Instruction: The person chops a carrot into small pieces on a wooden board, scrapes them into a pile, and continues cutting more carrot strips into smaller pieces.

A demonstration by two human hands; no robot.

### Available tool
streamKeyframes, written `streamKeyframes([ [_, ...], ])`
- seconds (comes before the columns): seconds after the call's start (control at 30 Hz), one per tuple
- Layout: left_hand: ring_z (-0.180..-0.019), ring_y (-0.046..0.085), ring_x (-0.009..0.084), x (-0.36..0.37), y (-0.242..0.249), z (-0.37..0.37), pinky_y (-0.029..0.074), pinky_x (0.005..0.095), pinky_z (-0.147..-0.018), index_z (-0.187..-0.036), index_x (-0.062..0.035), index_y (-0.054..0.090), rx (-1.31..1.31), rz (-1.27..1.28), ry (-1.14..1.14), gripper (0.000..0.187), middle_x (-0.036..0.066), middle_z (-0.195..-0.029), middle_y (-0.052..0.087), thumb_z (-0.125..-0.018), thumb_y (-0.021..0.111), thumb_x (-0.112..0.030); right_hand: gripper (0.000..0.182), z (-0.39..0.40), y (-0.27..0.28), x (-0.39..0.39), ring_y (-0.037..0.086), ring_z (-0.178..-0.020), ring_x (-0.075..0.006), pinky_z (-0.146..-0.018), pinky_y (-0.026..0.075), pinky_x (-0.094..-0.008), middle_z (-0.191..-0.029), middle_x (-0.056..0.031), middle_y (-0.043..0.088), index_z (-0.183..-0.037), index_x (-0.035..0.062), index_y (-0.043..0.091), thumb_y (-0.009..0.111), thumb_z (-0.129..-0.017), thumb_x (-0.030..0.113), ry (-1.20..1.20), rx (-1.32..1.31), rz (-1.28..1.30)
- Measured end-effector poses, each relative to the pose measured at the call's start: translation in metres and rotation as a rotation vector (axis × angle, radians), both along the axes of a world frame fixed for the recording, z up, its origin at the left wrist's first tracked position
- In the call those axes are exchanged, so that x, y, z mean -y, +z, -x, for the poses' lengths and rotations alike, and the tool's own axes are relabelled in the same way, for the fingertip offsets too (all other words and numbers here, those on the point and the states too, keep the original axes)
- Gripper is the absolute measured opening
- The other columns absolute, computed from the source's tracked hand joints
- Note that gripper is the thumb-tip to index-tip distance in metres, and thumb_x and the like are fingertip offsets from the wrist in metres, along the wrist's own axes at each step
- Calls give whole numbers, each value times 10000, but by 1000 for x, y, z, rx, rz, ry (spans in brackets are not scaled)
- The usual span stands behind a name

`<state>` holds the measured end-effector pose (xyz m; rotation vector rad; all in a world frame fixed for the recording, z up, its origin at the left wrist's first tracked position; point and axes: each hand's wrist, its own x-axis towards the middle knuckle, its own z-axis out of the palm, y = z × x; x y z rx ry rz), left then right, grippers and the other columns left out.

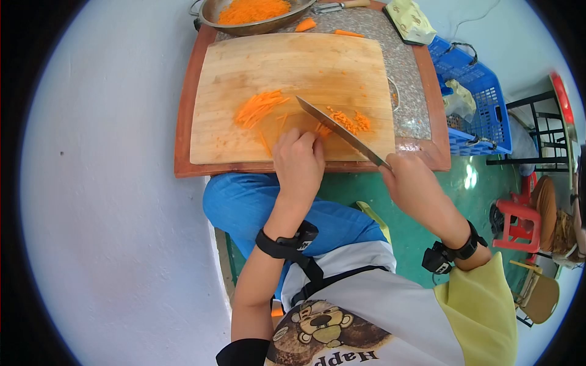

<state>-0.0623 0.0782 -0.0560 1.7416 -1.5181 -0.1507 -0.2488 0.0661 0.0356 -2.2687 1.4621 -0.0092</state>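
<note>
My right hand [408, 178] is closed round the handle of a kitchen knife [342, 130], whose blade slants up and left across the wooden cutting board [293, 58]. Close to the blade, my left hand [298, 155] rests on the board's near edge with its fingers curled down on carrot strips [322, 129], which are mostly hidden. Finely diced carrot [351, 121] lies to the right of the blade. A pile of carrot shreds [259, 108] sits on the board to the left, with a few loose strands near my left hand.
A metal pan [262, 25] of shredded carrot stands at the table's far left. Carrot pieces [306, 24] and a wooden-handled tool [340, 5] lie behind the board. Right of the table are a blue plastic basket [479, 137] and a red stool [517, 222]. A wall [116, 183] borders the left side.
</note>
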Motion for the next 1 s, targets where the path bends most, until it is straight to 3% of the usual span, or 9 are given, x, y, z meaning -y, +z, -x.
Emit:
streamKeyframes([
  [0.27,-745,588,317,0,-4,0,466,389,-672,-779,3,670,-31,4,8,67,132,-769,606,-753,662,-58,152,20,17,-3,566,-701,-457,-637,462,-501,-721,-276,580,-832,-44,605,559,-855,99,-32,38,-70],
  [0.43,-751,566,303,0,-6,1,442,402,-678,-760,-21,660,-53,-9,8,44,109,-759,584,-746,654,-62,148,15,18,0,561,-707,-458,-625,439,-497,-704,-280,566,-827,-66,600,572,-847,78,18,211,99],
  [0.63,-759,562,306,0,-6,2,444,407,-690,-761,-19,659,-31,21,11,46,112,-761,585,-747,652,-62,149,9,14,0,560,-700,-465,-626,446,-502,-703,-287,566,-792,-59,594,573,-846,78,-15,130,-27],
  [1.0,-770,562,304,-1,-6,1,446,404,-703,-765,-15,652,-43,7,3,43,109,-784,592,-748,648,-54,141,10,12,0,568,-669,-462,-608,452,-500,-676,-281,568,-777,-62,590,577,-840,64,17,130,45],
])
